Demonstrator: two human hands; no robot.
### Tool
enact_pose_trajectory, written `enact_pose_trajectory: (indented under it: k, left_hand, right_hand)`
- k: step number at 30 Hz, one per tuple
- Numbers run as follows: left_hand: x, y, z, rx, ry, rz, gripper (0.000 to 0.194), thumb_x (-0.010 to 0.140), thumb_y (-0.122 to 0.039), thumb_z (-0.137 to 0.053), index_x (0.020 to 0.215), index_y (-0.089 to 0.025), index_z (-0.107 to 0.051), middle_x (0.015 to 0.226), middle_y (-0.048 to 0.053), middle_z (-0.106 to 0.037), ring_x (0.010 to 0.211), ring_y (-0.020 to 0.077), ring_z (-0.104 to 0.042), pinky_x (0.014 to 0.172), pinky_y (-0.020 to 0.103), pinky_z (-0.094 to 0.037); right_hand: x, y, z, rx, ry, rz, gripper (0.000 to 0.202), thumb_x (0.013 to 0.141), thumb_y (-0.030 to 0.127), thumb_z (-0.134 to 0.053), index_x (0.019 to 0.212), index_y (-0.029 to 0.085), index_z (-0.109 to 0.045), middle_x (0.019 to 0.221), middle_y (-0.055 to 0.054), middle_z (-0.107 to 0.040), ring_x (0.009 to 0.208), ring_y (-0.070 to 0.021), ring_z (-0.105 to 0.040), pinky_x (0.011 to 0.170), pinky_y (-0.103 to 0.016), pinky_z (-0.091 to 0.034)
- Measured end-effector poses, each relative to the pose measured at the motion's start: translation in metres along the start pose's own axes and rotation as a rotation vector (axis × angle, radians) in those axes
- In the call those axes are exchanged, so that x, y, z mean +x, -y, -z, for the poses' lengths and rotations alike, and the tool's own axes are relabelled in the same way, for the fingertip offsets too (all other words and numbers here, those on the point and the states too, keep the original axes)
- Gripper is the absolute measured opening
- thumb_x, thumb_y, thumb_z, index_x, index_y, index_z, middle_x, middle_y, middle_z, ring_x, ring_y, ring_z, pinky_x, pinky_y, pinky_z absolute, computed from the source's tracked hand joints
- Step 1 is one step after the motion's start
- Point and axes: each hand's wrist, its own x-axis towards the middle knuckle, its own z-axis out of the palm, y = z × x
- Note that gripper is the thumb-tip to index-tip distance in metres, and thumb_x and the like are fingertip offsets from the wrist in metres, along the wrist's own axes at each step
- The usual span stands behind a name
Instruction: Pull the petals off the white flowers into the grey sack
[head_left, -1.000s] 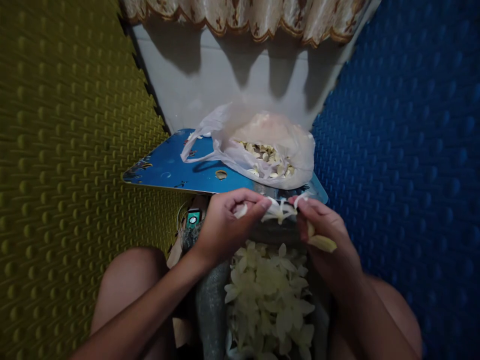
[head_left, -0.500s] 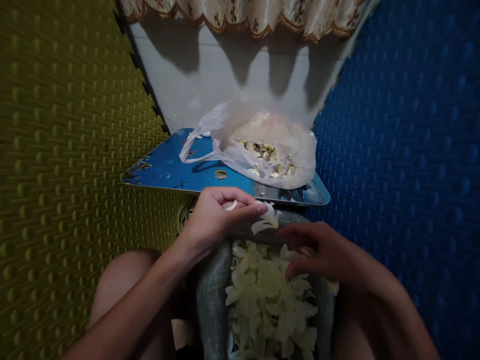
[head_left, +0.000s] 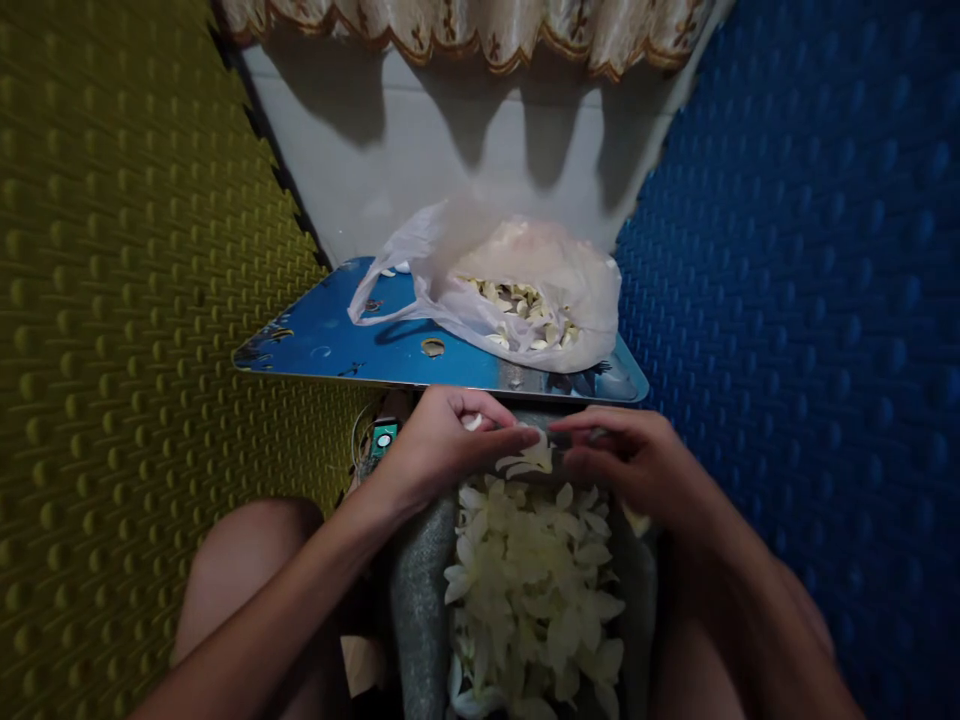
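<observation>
White flower (head_left: 534, 458) alongside, right hand (head_left: 646, 462) has risen.

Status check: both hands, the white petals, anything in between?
Left hand pinching white petals. Right hand close beside them, grip unclear. Pale petal pile below. Plastic bag on blue table beyond, not between hands.

The scene is dim, darkest toward the outer edges. Light falls from above: the scalloped cream-and-brown curtain (head_left: 472, 30) casts tapering shadows down the pale smooth wall (head_left: 420, 150). The crumpled translucent white plastic bag (head_left: 577, 285) stands out brightly; the glossy blue tabletop (head_left: 360, 345) carries weak sheen. The bare right hand (head_left: 637, 455) is shaded, slightly soft. Wide-angle distortion stretches the olive studded foam mat (head_left: 112, 300).
</observation>
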Motion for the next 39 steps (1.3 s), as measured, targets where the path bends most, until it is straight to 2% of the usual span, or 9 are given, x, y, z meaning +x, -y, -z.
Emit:
enact_pose_trajectory:
  k: [4,10,14,17,19,23,28,34,39]
  left_hand:
    - [0.001,-0.001,-0.004,-0.066,0.026,0.031,0.023,0.060,-0.033,-0.077,0.063,-0.012,-0.066,0.056,0.000,-0.060,0.049,0.0080,-0.047,0.046,0.018,-0.033]
    - [0.005,-0.008,0.010,-0.098,-0.121,0.042,0.021,0.060,-0.030,-0.078,0.067,-0.013,-0.069,0.057,-0.001,-0.062,0.048,0.0061,-0.047,0.045,0.016,-0.031]
    - [0.002,-0.009,0.017,-0.093,-0.060,0.077,0.017,0.059,-0.029,-0.078,0.065,-0.014,-0.071,0.058,0.000,-0.064,0.047,0.0063,-0.048,0.044,0.017,-0.033]
    - [-0.002,-0.007,0.015,-0.070,0.046,0.132,0.023,0.057,-0.032,-0.079,0.073,-0.016,-0.073,0.056,-0.001,-0.063,0.047,0.0082,-0.050,0.045,0.018,-0.036]
    - [-0.004,-0.006,0.011,-0.077,0.086,0.140,0.031,0.059,-0.034,-0.078,0.083,-0.017,-0.073,0.057,-0.001,-0.063,0.049,0.0095,-0.052,0.046,0.019,-0.037]
    - [-0.003,-0.007,0.007,-0.226,-0.015,0.113,0.030,0.074,-0.038,-0.064,0.091,-0.015,-0.071,0.071,0.003,-0.064,0.057,0.0103,-0.053,0.048,0.018,-0.037]
    - [-0.005,-0.010,0.004,-0.495,-0.114,0.134,0.028,0.071,-0.018,-0.051,0.089,-0.010,-0.071,0.055,-0.001,-0.050,0.048,0.0078,-0.042,0.046,0.018,-0.034]
    - [-0.010,-0.007,-0.001,-0.517,0.097,0.158,0.039,0.068,-0.011,-0.064,0.106,-0.017,-0.066,0.070,-0.001,-0.057,0.057,0.0063,-0.052,0.055,0.016,-0.041]
    - [-0.007,-0.001,-0.003,-0.482,0.033,0.137,0.037,0.061,-0.019,-0.078,0.097,-0.017,-0.069,0.075,0.001,-0.068,0.067,0.0107,-0.062,0.064,0.019,-0.047]
  right_hand:
    - [-0.002,0.008,-0.008,-0.033,-0.028,0.079,0.015,0.074,0.029,-0.068,0.068,0.018,-0.061,0.062,0.002,-0.053,0.054,-0.0099,-0.043,0.048,-0.021,-0.032]
    - [-0.005,0.004,0.004,0.114,-0.004,0.037,0.013,0.077,0.030,-0.064,0.074,0.018,-0.059,0.076,0.001,-0.054,0.049,-0.0067,-0.041,0.045,-0.020,-0.031]
    - [-0.005,0.000,0.012,-0.050,0.132,0.089,0.012,0.072,0.030,-0.069,0.073,0.018,-0.068,0.073,0.000,-0.059,0.053,-0.0084,-0.043,0.047,-0.020,-0.032]
    - [-0.007,-0.006,0.016,-0.058,0.259,-0.011,0.025,0.065,0.033,-0.075,0.086,0.021,-0.069,0.061,0.003,-0.057,0.048,-0.0088,-0.042,0.043,-0.020,-0.029]
    - [-0.009,-0.008,0.018,-0.016,0.230,-0.086,0.023,0.071,0.034,-0.071,0.089,0.022,-0.069,0.056,0.004,-0.056,0.046,-0.0091,-0.042,0.040,-0.020,-0.028]
    - [-0.011,-0.006,0.023,0.019,0.224,-0.138,0.022,0.081,0.036,-0.059,0.071,0.019,-0.070,0.056,0.000,-0.059,0.048,-0.0116,-0.047,0.041,-0.021,-0.032]
    - [-0.013,-0.003,0.021,0.048,0.416,-0.179,0.022,0.065,0.032,-0.075,0.082,0.020,-0.066,0.052,0.004,-0.057,0.045,-0.0110,-0.047,0.040,-0.020,-0.030]
    - [-0.008,0.008,-0.007,0.196,0.195,-0.155,0.016,0.072,0.032,-0.069,0.079,0.020,-0.063,0.054,0.005,-0.053,0.046,-0.0081,-0.044,0.042,-0.018,-0.031]
    - [-0.004,0.012,-0.028,0.208,0.006,-0.095,0.021,0.075,0.035,-0.066,0.091,0.021,-0.069,0.060,0.003,-0.058,0.050,-0.0104,-0.048,0.045,-0.020,-0.034]
